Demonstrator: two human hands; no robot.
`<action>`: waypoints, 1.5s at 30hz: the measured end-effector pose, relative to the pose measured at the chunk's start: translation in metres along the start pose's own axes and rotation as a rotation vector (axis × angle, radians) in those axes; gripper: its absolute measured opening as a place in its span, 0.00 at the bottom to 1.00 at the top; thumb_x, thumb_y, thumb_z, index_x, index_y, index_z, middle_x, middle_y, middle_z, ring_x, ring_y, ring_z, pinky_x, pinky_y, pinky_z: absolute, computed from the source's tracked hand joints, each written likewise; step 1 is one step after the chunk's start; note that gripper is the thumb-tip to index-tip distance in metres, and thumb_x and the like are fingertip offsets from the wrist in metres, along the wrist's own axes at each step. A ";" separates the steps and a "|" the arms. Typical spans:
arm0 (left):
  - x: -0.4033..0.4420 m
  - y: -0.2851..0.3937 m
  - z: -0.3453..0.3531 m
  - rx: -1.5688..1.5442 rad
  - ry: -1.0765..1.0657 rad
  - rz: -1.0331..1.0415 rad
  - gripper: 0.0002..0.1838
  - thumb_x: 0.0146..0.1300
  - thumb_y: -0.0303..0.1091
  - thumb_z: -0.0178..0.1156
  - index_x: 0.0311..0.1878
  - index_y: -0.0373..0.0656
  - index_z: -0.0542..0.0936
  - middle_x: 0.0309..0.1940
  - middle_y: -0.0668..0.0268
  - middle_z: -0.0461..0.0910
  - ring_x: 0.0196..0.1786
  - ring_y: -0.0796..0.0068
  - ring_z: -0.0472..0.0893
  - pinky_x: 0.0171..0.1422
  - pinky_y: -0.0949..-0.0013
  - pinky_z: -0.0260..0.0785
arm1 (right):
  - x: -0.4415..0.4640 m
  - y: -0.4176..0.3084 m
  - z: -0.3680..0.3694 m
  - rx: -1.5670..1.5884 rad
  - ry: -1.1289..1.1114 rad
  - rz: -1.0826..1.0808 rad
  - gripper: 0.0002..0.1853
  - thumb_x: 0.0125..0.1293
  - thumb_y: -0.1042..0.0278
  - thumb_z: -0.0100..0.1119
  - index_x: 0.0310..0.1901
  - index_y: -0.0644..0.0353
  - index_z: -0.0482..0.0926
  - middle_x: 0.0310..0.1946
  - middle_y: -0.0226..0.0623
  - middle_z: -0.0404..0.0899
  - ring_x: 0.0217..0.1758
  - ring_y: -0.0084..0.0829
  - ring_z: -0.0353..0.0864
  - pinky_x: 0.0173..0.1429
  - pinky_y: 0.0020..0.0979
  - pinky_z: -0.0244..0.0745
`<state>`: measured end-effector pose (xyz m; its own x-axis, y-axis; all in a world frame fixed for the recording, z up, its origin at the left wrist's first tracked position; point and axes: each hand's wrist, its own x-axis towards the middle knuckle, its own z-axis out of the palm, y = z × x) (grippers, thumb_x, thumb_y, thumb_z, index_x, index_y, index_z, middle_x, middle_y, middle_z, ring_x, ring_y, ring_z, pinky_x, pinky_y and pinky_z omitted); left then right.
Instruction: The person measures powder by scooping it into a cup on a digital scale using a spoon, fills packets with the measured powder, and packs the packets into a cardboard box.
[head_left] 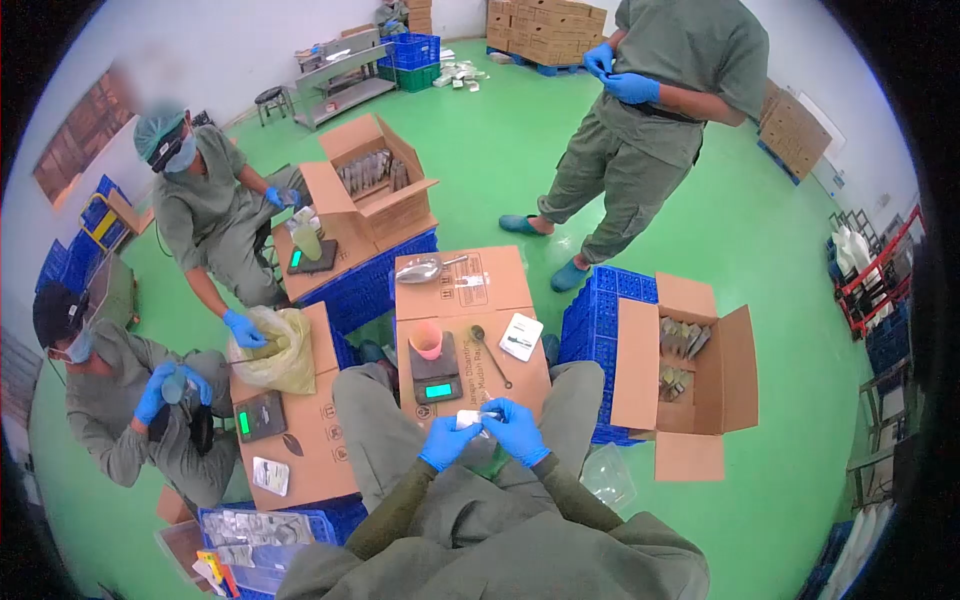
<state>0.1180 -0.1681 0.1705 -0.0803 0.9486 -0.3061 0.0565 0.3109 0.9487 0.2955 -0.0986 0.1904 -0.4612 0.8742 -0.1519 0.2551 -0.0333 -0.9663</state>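
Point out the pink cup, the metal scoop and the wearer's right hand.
Pink cup point(426, 342): head view, middle of the cup.
Metal scoop point(419, 270): head view, on its bowl.
Right hand point(517, 432): head view, gloved back.

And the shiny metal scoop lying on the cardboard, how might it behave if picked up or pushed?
The metal scoop looks rigid, so it should keep its shape when lifted. Its rounded bowl may rock or roll if pushed across the cardboard. That smooth shine suggests it could be slippery.
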 end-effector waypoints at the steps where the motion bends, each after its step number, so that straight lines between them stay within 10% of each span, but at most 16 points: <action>1: -0.001 0.001 0.001 -0.053 0.006 0.006 0.17 0.67 0.38 0.69 0.49 0.32 0.87 0.38 0.66 0.89 0.39 0.84 0.82 0.43 0.72 0.75 | -0.002 -0.011 -0.002 -0.072 0.007 -0.021 0.14 0.65 0.68 0.69 0.50 0.65 0.85 0.38 0.35 0.86 0.40 0.20 0.82 0.45 0.27 0.77; 17: -0.008 -0.009 -0.023 0.013 -0.062 0.044 0.16 0.70 0.37 0.65 0.52 0.34 0.86 0.39 0.65 0.88 0.41 0.83 0.82 0.44 0.71 0.75 | 0.002 -0.016 0.005 -0.300 -0.069 -0.074 0.13 0.65 0.61 0.65 0.47 0.57 0.84 0.41 0.39 0.84 0.43 0.36 0.85 0.49 0.36 0.79; 45: -0.009 -0.015 -0.021 -0.046 0.045 0.069 0.17 0.69 0.39 0.67 0.51 0.33 0.86 0.37 0.63 0.89 0.37 0.83 0.81 0.40 0.71 0.75 | 0.003 0.003 0.012 -0.208 -0.017 -0.074 0.13 0.63 0.66 0.70 0.48 0.60 0.86 0.36 0.33 0.86 0.37 0.23 0.81 0.45 0.29 0.77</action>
<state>0.0969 -0.1825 0.1602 -0.1221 0.9639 -0.2368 0.0173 0.2406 0.9705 0.2851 -0.1021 0.1847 -0.4991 0.8621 -0.0872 0.3889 0.1329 -0.9116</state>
